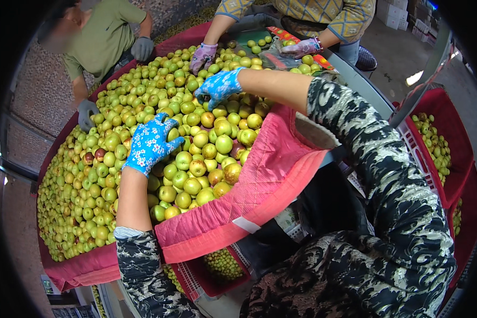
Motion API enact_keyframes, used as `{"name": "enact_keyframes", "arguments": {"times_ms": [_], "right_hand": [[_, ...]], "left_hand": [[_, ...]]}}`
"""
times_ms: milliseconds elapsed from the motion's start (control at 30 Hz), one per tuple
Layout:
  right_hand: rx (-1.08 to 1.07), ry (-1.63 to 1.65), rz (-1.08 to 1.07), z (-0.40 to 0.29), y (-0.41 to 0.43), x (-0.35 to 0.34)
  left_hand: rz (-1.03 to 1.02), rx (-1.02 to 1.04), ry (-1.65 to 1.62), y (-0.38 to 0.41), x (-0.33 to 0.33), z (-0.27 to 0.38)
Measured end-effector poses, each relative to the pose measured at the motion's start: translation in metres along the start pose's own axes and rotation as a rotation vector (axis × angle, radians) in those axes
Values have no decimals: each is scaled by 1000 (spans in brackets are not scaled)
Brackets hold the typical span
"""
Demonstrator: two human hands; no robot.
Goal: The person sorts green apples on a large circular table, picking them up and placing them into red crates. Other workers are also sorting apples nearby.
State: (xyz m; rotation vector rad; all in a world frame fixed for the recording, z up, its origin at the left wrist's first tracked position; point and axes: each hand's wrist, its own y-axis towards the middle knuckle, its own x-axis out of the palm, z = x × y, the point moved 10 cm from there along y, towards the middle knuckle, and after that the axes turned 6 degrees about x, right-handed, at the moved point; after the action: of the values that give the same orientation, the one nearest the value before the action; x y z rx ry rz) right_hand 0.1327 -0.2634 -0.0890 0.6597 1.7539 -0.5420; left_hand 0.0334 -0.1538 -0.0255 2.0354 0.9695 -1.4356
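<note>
Green and reddish-brown jujube fruits lie heaped over a large table lined with pink quilted cloth. My left hand, in a blue floral glove, rests on the heap left of the middle, thumb and fingers spread over the fruits. Farther up, my right hand wears a matching glove; its fingers curl down among fruits at the top of the heap. Its fingertips are partly hidden, so whether it grips a fruit does not show.
A co-worker's purple-gloved hands reach in just beyond my right hand. Another co-worker's grey-gloved hands rest at the table's left rim. Red-lined crates of fruit stand at right; another crate sits under the near edge. A metal post rises at right.
</note>
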Motion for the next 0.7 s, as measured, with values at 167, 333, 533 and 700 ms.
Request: {"name": "enact_keyframes", "arguments": {"times_ms": [167, 333, 533, 700], "right_hand": [[250, -331, 126, -9, 17, 6], [341, -112, 188, -5, -21, -15], [150, 962, 387, -47, -168, -40], [250, 1363, 262, -89, -349, 8]], "left_hand": [[-8, -4, -28, 4, 3, 2], [41, 4, 35, 7, 4, 4], [43, 5, 17, 2, 14, -5], [56, 5, 21, 4, 12, -3]]}}
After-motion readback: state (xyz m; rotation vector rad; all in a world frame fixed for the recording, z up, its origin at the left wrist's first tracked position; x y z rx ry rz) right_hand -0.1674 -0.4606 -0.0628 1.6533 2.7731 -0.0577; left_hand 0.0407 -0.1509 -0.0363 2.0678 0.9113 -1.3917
